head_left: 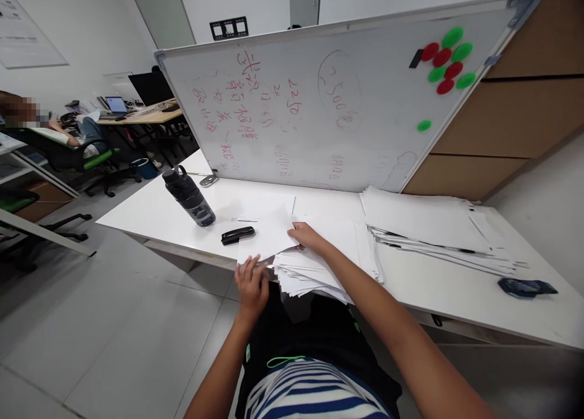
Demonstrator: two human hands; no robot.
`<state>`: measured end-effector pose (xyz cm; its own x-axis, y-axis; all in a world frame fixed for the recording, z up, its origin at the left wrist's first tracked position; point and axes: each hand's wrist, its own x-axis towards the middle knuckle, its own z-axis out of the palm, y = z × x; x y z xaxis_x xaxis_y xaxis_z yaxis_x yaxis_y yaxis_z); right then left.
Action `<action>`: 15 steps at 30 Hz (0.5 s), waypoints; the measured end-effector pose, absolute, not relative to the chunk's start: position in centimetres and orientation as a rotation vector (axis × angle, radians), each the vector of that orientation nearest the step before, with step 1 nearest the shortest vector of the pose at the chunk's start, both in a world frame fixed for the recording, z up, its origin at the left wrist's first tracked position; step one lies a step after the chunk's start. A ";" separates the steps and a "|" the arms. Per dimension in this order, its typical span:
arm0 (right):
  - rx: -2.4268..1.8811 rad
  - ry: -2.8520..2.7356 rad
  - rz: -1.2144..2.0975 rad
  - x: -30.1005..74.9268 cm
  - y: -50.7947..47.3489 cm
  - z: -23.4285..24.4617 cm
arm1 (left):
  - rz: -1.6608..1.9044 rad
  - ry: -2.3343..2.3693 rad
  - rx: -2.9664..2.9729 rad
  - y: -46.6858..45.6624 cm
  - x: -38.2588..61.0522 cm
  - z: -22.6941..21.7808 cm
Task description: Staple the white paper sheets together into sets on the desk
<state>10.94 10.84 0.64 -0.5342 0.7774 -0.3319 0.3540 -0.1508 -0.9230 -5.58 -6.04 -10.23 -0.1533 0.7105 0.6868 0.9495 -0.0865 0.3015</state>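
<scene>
A white sheet of paper [264, 233] lies tilted over the desk, just left of a loose paper stack [314, 273]. My right hand [308, 236] pinches the sheet's right side between thumb and fingers. At its near left corner, my left hand [250, 285] rests with fingers stretched out and apart, touching the edge. A black stapler [238, 235] sits on the desk directly left of the sheet. Part of the stack is hidden beneath my right forearm.
A dark water bottle [189, 195] stands at the left of the white desk [137, 215]. Behind leans a whiteboard [292, 103] with magnets. Larger paper piles [424, 221] lie right, near a dark crumpled packet [527, 287]. A person sits far left.
</scene>
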 end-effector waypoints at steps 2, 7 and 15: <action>-1.320 -1.772 1.726 10.5 11.0 1.1 | -1.200 -1.912 -1.613 -5.1 -7.5 -9.5; -1.261 -1.858 1.613 10.6 10.8 5.1 | -1.371 -2.027 -1.361 -3.6 -10.7 -9.0; -1.048 -1.811 1.297 18.4 10.1 8.2 | -1.368 -2.112 -1.450 -5.5 -9.4 -11.7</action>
